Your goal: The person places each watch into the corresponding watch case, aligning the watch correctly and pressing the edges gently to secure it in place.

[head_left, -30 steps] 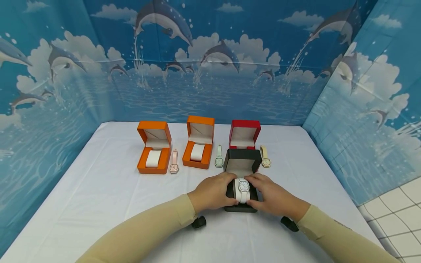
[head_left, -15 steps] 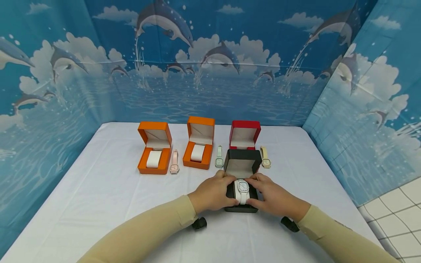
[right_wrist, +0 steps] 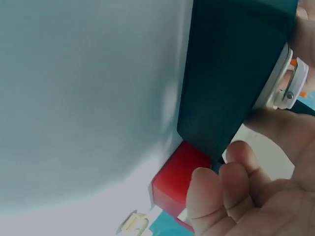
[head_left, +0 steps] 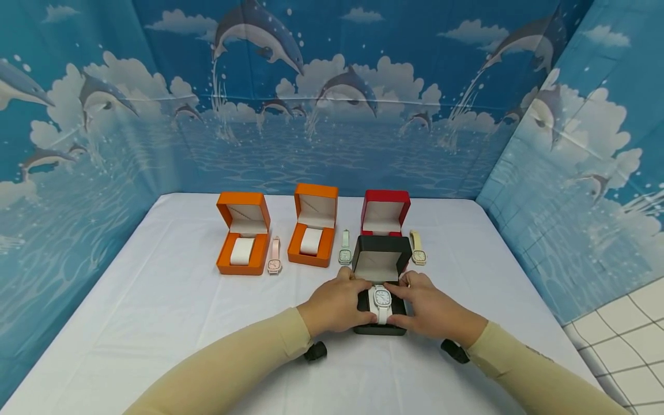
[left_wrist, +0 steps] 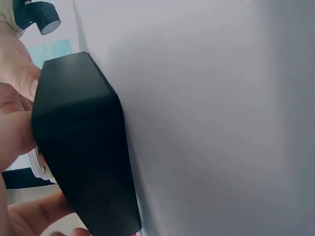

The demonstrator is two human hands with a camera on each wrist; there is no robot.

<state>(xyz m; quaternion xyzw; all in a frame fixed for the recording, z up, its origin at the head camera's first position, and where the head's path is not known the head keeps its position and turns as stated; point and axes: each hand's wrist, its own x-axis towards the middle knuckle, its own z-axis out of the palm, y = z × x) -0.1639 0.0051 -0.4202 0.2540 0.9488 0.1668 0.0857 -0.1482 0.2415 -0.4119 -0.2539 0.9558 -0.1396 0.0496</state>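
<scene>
A black watch box [head_left: 380,331] stands with its lid raised in front of me. Inside it sits a white watch [head_left: 383,298], face up on a white cushion. My left hand [head_left: 337,302] holds the watch and cushion from the left, thumb at the near end and index finger at the far end. From the right, my right hand [head_left: 436,310] does the same, its remaining fingers lifted off beside the lid. In the left wrist view the box's dark side [left_wrist: 83,142] hides most of the watch. The watch's buckle [right_wrist: 295,83] shows in the right wrist view.
Behind the black box stands an open red box [head_left: 386,197], partly hidden. A yellow watch [head_left: 418,253], a green watch [head_left: 344,255] and a pink watch [head_left: 275,263] lie nearby. Two open orange boxes [head_left: 223,267] [head_left: 324,261] with white cushions stand farther left on the white tablecloth [head_left: 155,288].
The white watch sits slightly lower in the black box. The right hand's other fingers have lifted a little away from the index finger. Both arms stay nearly in place.
</scene>
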